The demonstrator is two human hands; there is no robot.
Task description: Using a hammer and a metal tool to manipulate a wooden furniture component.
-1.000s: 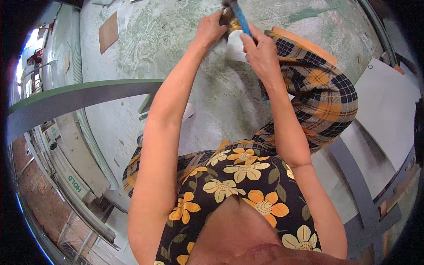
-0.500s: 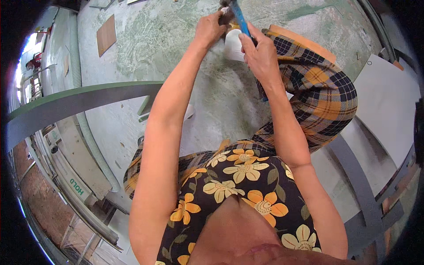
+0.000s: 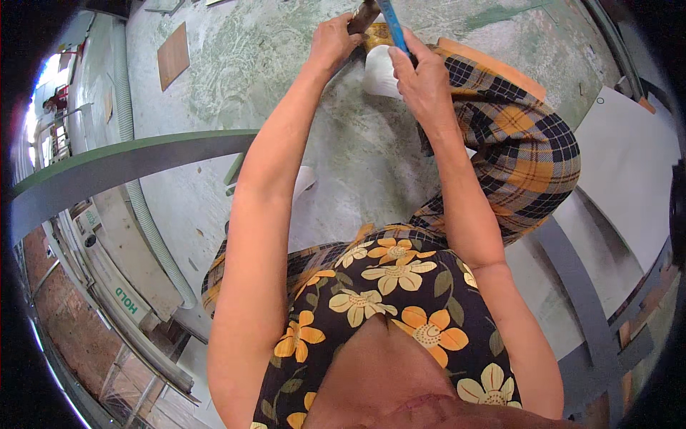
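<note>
My left hand (image 3: 334,39) is closed around a dark brown object (image 3: 362,16) at the top edge of the view; its upper part is cut off. My right hand (image 3: 423,80) grips a slim blue tool (image 3: 394,21) that points up and to the left, close to the brown object. Just below both hands stands a white container (image 3: 379,71) with a yellow top (image 3: 377,33), partly hidden by my right hand. My knee in checked orange and black cloth (image 3: 516,136) rises at the right, beside the container.
A grey-green concrete floor (image 3: 257,64) lies under the hands. A brown board (image 3: 174,63) lies at the upper left. A green curved rail (image 3: 128,163) crosses the left side, with a ribbed grey hose (image 3: 153,236) below it. A large white sheet (image 3: 629,171) lies at the right.
Both hands stay on the same objects at the top of the view. The blue tool has shifted slightly in my right hand; the view has moved a little.
</note>
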